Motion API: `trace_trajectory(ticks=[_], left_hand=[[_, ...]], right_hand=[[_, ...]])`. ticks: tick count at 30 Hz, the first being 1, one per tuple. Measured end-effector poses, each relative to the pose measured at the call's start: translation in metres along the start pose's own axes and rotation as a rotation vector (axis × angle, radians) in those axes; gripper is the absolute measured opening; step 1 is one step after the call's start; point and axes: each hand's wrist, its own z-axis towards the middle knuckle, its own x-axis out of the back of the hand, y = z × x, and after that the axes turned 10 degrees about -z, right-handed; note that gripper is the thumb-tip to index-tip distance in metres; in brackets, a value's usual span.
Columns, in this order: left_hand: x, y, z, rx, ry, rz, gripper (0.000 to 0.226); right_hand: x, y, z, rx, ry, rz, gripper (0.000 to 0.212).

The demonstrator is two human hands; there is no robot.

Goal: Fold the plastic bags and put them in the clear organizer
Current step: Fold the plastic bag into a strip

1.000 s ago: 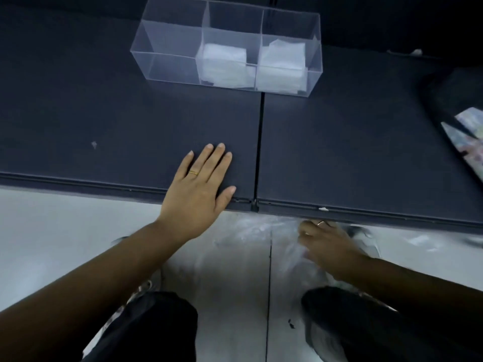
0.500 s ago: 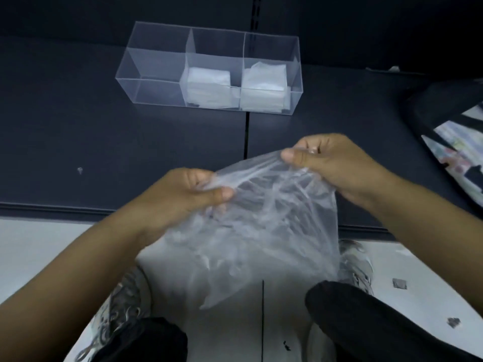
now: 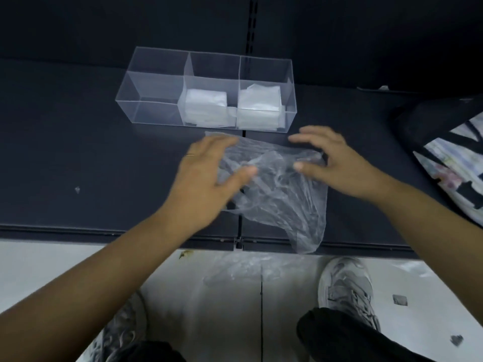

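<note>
Dark shelf (image 3: 78, 152), clear bag (image 3: 282, 194) under left hand (image 3: 203, 184) and right hand (image 3: 337, 165), grips unclenched, outlines blurred

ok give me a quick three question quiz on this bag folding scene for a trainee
1. True or false: the left hand and right hand hold the plastic bag up in the air.
2. The bag lies: A) on the floor; B) on the dark shelf, in front of the clear organizer; C) inside the organizer.
3. Fill in: the organizer's empty compartment is the ____ one.
Key: 1 false, it lies on the shelf under both hands; 2 B; 3 left.
</note>
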Motion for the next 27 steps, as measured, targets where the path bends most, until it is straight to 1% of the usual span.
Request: trace_trajectory(ticks=[2, 3, 4, 5, 7, 9, 10, 11, 12, 13, 15, 16, 19, 22, 24, 26, 27], left_hand=[[-0.025, 0.013, 0.015, 0.003, -0.146, 0.009, 0.084], [-0.035, 0.017, 0.023, 0.006, -0.178, 0.033, 0.084], [-0.043, 0.017, 0.030, -0.003, -0.182, 0.071, 0.079], [-0.049, 0.015, 0.036, -0.016, -0.168, 0.109, 0.068], [-0.052, 0.005, 0.042, -0.025, -0.108, 0.102, 0.037], [-0.047, -0.002, 0.038, 0.003, -0.049, -0.037, 0.020], [-0.043, -0.003, 0.034, 0.022, -0.030, -0.140, 0.015], [-0.038, -0.003, 0.030, 0.047, -0.014, -0.261, 0.013], [-0.033, -0.002, 0.026, 0.074, 0.011, -0.378, 0.015], [-0.027, -0.001, 0.022, 0.107, 0.046, -0.474, 0.017], [-0.015, -0.002, 0.016, 0.184, 0.121, -0.593, 0.019], [-0.010, -0.005, 0.013, 0.217, 0.153, -0.636, 0.020], [-0.001, -0.011, 0.004, 0.316, 0.219, -0.720, 0.026], [0.001, -0.012, -0.005, 0.377, 0.229, -0.787, 0.037], [0.003, -0.011, -0.012, 0.378, 0.210, -0.848, 0.040], [0.009, -0.013, -0.020, 0.376, 0.179, -0.842, 0.035], [0.013, -0.015, -0.023, 0.388, 0.180, -0.830, 0.033]], right_hand=[[-0.003, -0.004, 0.002, 0.047, -0.122, -0.002, 0.060], [-0.007, -0.007, 0.003, 0.047, -0.144, 0.023, 0.063], [-0.011, -0.008, 0.004, 0.040, -0.148, 0.064, 0.066], [-0.016, -0.010, 0.004, 0.032, -0.147, 0.106, 0.068], [-0.024, -0.010, 0.004, 0.018, -0.143, 0.147, 0.070], [-0.027, -0.006, 0.005, -0.016, -0.137, 0.175, 0.064], [-0.026, -0.004, 0.005, -0.038, -0.135, 0.189, 0.055], [-0.025, -0.002, 0.005, -0.050, -0.128, 0.205, 0.043], [-0.022, 0.000, 0.004, -0.053, -0.119, 0.225, 0.027], [-0.020, 0.002, 0.003, -0.056, -0.109, 0.260, 0.019], [-0.015, 0.006, -0.001, -0.068, -0.086, 0.388, 0.037], [-0.011, 0.007, -0.004, -0.082, -0.071, 0.497, 0.040], [-0.004, 0.005, -0.014, -0.101, -0.071, 0.842, 0.031], [-0.001, -0.004, -0.020, -0.164, -0.027, 1.066, 0.023], [0.000, -0.013, -0.020, -0.230, 0.082, 1.123, 0.013], [0.004, -0.020, -0.020, -0.264, 0.185, 1.094, 0.014], [0.007, -0.023, -0.020, -0.265, 0.206, 1.068, 0.015]])
